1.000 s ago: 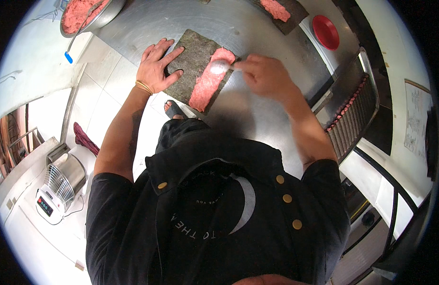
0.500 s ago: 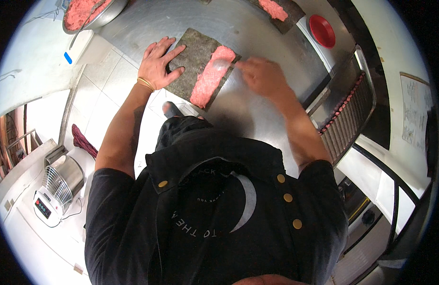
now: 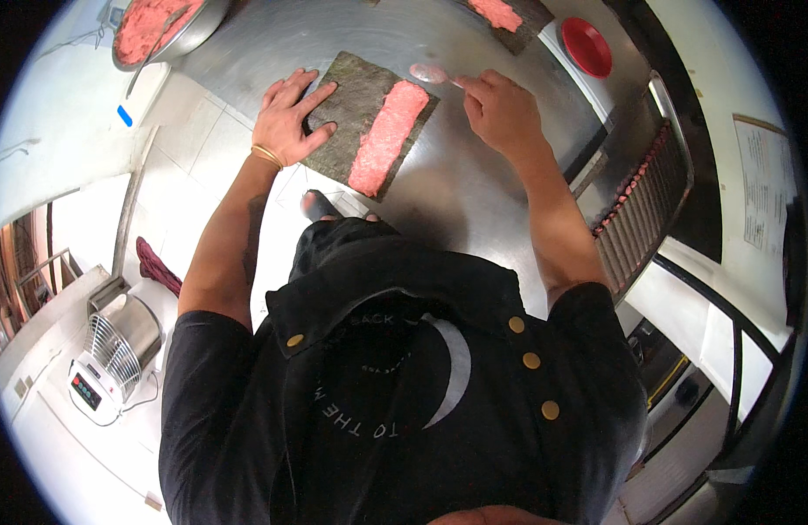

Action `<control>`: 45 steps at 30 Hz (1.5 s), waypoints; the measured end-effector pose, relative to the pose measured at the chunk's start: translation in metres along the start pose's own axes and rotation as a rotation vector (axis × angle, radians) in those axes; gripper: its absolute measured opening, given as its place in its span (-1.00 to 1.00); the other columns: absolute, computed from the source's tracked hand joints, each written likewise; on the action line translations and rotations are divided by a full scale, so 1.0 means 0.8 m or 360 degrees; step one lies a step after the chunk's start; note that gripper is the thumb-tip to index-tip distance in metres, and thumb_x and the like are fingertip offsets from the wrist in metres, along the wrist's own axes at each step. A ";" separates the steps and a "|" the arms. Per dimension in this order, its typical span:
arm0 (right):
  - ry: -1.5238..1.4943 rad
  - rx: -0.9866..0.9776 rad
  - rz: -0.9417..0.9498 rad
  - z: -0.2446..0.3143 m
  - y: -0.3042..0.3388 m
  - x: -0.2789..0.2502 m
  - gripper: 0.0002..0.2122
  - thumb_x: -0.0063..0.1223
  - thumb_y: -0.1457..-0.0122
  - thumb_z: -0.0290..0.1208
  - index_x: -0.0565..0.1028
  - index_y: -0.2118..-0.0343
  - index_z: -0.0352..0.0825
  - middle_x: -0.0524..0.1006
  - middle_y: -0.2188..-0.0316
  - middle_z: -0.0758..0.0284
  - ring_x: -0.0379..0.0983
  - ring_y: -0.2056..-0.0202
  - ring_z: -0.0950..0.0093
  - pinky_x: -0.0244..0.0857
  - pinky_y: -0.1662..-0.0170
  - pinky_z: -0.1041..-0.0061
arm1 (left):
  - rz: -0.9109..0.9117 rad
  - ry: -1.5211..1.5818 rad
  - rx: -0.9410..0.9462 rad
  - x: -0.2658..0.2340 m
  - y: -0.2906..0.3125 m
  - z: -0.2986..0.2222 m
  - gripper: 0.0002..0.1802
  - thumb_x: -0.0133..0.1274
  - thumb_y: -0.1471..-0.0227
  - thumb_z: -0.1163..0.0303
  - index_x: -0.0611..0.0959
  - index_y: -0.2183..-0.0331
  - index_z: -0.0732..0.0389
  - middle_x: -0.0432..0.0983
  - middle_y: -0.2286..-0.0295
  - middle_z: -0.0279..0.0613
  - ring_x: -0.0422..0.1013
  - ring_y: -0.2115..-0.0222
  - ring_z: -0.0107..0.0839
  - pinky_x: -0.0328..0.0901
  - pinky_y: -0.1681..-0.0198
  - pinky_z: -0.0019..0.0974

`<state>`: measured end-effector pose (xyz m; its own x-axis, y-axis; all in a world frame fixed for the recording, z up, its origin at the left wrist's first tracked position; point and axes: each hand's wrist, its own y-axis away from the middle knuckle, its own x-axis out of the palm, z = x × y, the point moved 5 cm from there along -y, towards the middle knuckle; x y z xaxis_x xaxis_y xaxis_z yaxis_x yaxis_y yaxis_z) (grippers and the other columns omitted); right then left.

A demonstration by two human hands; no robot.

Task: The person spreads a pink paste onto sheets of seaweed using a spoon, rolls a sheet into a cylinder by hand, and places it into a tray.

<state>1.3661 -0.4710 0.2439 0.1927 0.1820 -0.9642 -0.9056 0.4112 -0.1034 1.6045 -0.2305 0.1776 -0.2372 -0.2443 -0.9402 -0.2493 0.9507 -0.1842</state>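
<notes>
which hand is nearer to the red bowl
Right. The right hand, holding a spoon, is left of and below the red bowl in view; the left hand is much farther left, its fingers spread on the nori sheet.

Showing mottled blackish green on the seaweed sheet [image 3: 341, 109], upper centre of the frame, and bright salmon pink on the paste strip [image 3: 389, 138]. Gleaming silvery, streaked with pink, on the spoon [image 3: 428, 73]. Repeating that pink inside the silvery bowl [image 3: 194, 37], upper left. Glowing red on the dish [image 3: 587, 47], upper right. Running in dark stripes tipped with pink along the rolls [image 3: 636, 223], right side. Shining grey on the table [image 3: 500, 210]. Spreading black over the clothing [image 3: 237, 420], lower centre, with brassy buttons [image 3: 531, 360] and a whitish crescent [image 3: 456, 367].
</notes>
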 end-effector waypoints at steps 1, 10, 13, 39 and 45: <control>-0.0067 -0.0078 0.0008 0.004 0.004 0.000 -0.73 0.08 -0.23 -0.31 0.65 0.03 -0.08 0.62 0.26 0.29 0.62 0.21 0.19 0.55 0.14 0.12 | -0.0007 0.0012 0.0005 0.000 0.001 0.000 -0.21 0.22 0.02 -0.09 0.56 -0.27 -0.18 0.34 -0.30 -0.09 0.17 -0.39 -0.11 -0.01 -0.43 0.05; -0.0393 -0.0302 -0.0030 0.011 0.023 0.023 -0.74 0.14 -0.19 -0.39 0.70 0.07 -0.09 0.58 0.35 0.32 0.60 0.28 0.19 0.51 0.20 0.19 | -0.0017 0.0016 0.0018 0.002 -0.003 0.000 -0.21 0.24 0.03 -0.09 0.58 -0.25 -0.16 0.36 -0.29 -0.08 0.19 -0.38 -0.09 -0.01 -0.42 0.08; -0.0170 -0.0147 -0.0111 -0.019 0.002 -0.006 -0.74 0.13 -0.19 -0.41 0.69 0.07 -0.09 0.60 0.31 0.32 0.60 0.25 0.20 0.51 0.18 0.17 | -0.0015 0.0009 0.0007 0.002 -0.001 0.001 -0.21 0.24 0.03 -0.10 0.57 -0.25 -0.16 0.36 -0.29 -0.08 0.19 -0.38 -0.09 -0.01 -0.42 0.09; -0.0309 -0.0056 0.0060 -0.006 -0.011 0.018 -0.81 -0.04 -0.35 -0.31 0.60 0.15 -0.22 0.64 0.27 0.10 0.60 0.20 0.00 0.48 0.13 0.00 | -0.0011 0.0003 0.0009 -0.002 -0.003 -0.002 -0.22 0.25 0.02 -0.08 0.58 -0.25 -0.15 0.37 -0.28 -0.08 0.19 -0.38 -0.09 -0.01 -0.43 0.08; -0.0106 0.0028 0.0481 0.018 -0.008 0.042 -0.74 -0.10 -0.42 -0.29 0.61 0.04 -0.22 0.65 0.16 0.12 0.58 0.09 0.05 0.44 0.01 0.08 | -0.0026 0.0033 0.0042 -0.004 -0.004 -0.004 -0.22 0.26 0.03 -0.04 0.58 -0.25 -0.10 0.36 -0.28 -0.06 0.20 -0.37 -0.06 0.02 -0.41 0.08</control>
<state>1.3838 -0.4543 0.2159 -0.0592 0.3565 -0.9324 -0.9191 0.3451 0.1903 1.6028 -0.2338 0.1823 -0.2528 -0.2637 -0.9309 -0.2284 0.9512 -0.2074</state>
